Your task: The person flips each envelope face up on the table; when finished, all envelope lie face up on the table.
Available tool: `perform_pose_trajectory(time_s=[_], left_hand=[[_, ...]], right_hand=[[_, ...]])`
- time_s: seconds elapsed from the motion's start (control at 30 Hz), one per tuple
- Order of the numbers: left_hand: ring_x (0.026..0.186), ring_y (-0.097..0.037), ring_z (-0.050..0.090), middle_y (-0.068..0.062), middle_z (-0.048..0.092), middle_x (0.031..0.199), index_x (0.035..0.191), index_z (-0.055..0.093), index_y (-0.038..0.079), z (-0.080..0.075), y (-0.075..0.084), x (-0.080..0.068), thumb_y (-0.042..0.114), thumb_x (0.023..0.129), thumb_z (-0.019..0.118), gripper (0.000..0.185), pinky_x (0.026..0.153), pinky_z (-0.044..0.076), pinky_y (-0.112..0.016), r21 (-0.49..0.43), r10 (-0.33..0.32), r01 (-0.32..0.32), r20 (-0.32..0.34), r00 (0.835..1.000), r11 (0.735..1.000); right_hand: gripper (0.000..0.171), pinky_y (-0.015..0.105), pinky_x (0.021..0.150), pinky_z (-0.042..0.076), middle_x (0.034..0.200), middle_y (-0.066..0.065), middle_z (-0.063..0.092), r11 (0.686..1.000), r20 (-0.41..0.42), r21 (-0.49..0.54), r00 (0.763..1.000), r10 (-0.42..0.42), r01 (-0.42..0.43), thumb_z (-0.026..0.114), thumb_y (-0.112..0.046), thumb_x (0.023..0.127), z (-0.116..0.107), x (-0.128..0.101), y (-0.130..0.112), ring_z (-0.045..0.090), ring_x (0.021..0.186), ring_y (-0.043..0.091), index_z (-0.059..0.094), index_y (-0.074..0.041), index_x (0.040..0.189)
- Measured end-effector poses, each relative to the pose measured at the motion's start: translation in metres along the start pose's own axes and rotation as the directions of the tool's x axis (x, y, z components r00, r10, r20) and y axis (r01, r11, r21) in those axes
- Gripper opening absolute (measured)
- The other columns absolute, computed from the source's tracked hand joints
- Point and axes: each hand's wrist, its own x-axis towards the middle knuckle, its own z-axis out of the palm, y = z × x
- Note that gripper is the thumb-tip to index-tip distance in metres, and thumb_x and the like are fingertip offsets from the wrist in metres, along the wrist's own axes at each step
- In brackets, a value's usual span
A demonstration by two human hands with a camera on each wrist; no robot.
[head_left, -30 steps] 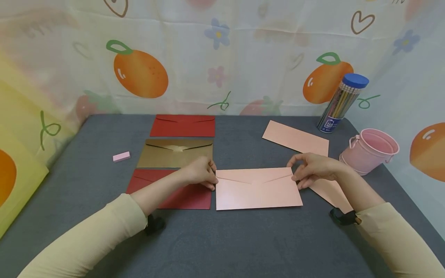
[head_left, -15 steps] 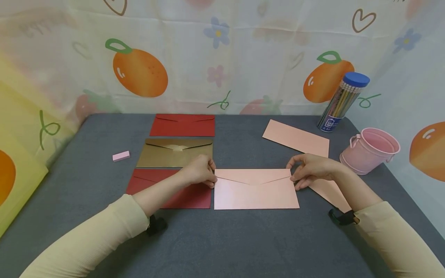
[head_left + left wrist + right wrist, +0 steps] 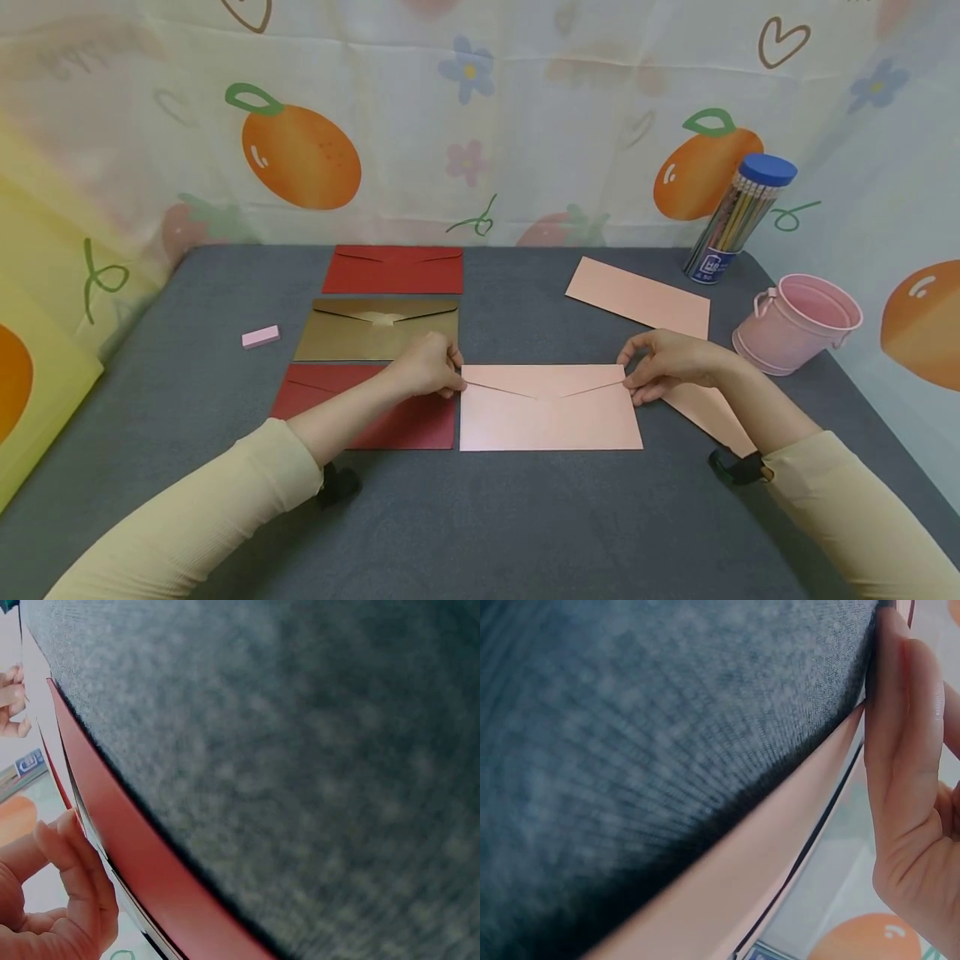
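With both forearms stretched across the grey table (image 3: 480, 517), my left hand (image 3: 423, 371) and right hand (image 3: 663, 362) pinch the pink envelope's (image 3: 551, 412) upper corners; it lies flat between them, beside a red envelope (image 3: 390, 421).

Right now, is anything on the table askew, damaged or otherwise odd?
Nothing is damaged or spilled. The left hand and right hand hold the pink envelope square beside the red envelope. Only two pink sheets lie at a slant, and the pencil tube leans against the backdrop.
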Motion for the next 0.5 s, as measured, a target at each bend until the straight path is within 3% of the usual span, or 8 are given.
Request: perform_pose_trajectory(time_s=[0.5], left_hand=[[0.049, -0.004, 0.060, -0.011, 0.074, 0.071, 0.096, 0.067, -0.003, 0.0013, -0.0016, 0.0028, 0.004, 0.081, 0.077, 0.020, 0.052, 0.051, -0.017, 0.050, 0.025, -0.023, -0.036, 0.999, 0.998]], right_hand=[[0.041, 0.020, 0.063, 0.060, 0.073, 0.004, 0.073, 0.999, -0.061, -0.026, 0.998, 0.020, -0.022, 0.070, -0.008, 0.089, 0.0040, -0.0020, -0.0039, 0.072, 0.065, 0.009, 0.050, 0.007, 0.121]])
